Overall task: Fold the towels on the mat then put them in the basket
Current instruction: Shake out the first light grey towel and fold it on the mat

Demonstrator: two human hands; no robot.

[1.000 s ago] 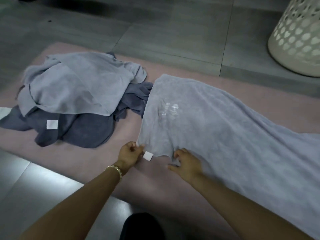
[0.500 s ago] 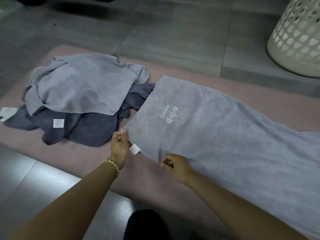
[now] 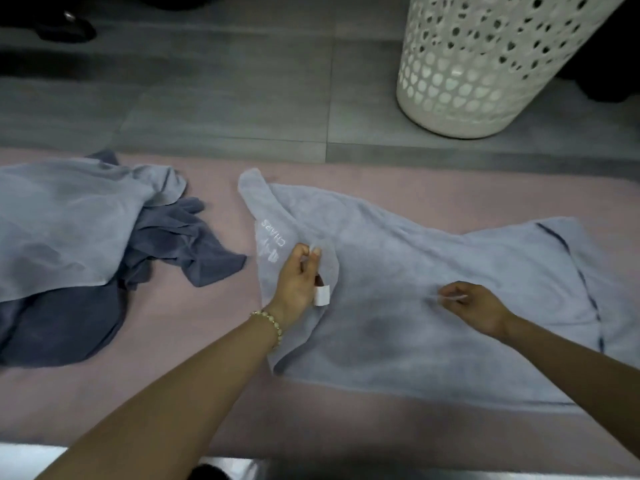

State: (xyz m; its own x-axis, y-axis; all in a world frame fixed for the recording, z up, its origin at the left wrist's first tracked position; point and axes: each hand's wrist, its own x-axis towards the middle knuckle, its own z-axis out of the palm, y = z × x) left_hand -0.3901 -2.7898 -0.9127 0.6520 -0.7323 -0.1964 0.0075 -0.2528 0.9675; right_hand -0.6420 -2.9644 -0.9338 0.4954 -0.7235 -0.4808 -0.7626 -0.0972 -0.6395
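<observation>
On pink mat [image 3: 346, 174]: left hand [image 3: 294, 282] pinches light grey-blue terry towel [image 3: 415, 271] edge, folded over; right hand [image 3: 474, 306] pinches same towel.

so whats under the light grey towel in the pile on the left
A darker blue-grey towel lies under the light grey towel, sticking out at its right and near side, on the pink mat. Anything else beneath is covered.

A grey tiled floor [image 3: 242, 98] bears a pink mat [image 3: 138, 393] and a white perforated basket [image 3: 485, 64]. On the mat lie a spread light-grey towel [image 3: 433, 289] and a crumpled heap of grey towels [image 3: 62, 230].
</observation>
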